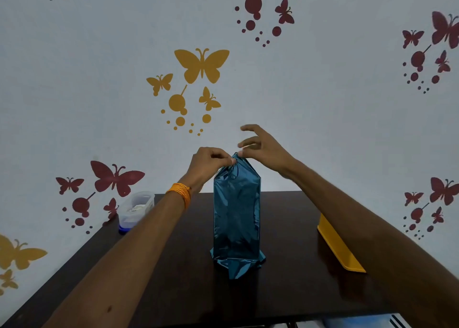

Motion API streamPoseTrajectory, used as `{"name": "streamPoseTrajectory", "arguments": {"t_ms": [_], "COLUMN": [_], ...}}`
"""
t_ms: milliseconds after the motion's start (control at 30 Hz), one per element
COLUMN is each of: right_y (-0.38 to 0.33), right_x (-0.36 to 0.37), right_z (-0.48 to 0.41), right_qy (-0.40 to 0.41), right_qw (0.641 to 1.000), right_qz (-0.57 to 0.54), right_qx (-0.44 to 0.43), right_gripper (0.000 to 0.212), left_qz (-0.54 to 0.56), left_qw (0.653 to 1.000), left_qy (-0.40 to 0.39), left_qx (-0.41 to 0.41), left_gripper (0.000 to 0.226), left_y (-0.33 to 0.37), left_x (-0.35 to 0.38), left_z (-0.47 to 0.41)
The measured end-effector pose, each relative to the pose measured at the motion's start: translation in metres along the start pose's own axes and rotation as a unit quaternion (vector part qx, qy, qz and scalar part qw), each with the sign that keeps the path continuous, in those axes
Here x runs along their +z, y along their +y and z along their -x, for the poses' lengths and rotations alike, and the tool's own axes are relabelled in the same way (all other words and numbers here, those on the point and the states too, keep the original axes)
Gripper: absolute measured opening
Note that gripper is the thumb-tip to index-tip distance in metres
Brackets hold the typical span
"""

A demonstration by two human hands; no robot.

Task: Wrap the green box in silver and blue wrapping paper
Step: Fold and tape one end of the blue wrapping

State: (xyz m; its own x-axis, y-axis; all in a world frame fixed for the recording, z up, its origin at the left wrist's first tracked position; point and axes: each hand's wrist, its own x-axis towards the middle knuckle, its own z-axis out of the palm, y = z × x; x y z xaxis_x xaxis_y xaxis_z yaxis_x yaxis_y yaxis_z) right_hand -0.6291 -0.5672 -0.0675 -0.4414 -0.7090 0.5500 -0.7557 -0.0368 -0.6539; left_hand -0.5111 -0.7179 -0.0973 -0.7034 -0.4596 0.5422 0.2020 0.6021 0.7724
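Work is on the top end of the parcel. Blue wrapping paper point(237, 211) covers the green box completely, and it stands upright in the middle of the table point(173, 265). The left hand point(208, 163) has its grip pinching the gathered peak of paper. The right hand point(265, 148) hovers beside it, fingers spread, thumb apparently touching the tip. Bottom flaps splay loose. The next move probably calls for creasing the peak flat and fastening it without tearing.

teal-blue wrapping paper point(237, 211), dark brown table point(285, 290), yellow tray point(340, 250), orange wristband point(180, 193), container point(135, 209) with seemingly blue base
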Motion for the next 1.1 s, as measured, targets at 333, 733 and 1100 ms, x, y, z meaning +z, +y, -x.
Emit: {"name": "streamPoseTrajectory", "arguments": {"t_ms": [333,733,1100], "right_y": [0.055,0.043,0.052], "right_x": [0.014,0.023,0.031], "right_z": [0.028,0.002,-0.006], "right_qy": [0.026,0.04,0.055], "right_qw": [0.965,0.957,0.947], "right_qz": [-0.182,-0.141,-0.165], "right_qx": [0.185,0.251,0.271], "right_gripper": [0.085,0.082,0.074], "left_qz": [0.057,-0.001,-0.032], "left_qw": [0.975,0.963,0.965], "left_qy": [-0.023,-0.135,-0.118], "left_qx": [-0.212,-0.235,-0.234], "left_gripper": [0.05,0.039,0.034], "left_y": [-0.008,-0.014,-0.008], "left_x": [0.002,-0.007,-0.003], "left_z": [-0.025,-0.035,-0.031]}}
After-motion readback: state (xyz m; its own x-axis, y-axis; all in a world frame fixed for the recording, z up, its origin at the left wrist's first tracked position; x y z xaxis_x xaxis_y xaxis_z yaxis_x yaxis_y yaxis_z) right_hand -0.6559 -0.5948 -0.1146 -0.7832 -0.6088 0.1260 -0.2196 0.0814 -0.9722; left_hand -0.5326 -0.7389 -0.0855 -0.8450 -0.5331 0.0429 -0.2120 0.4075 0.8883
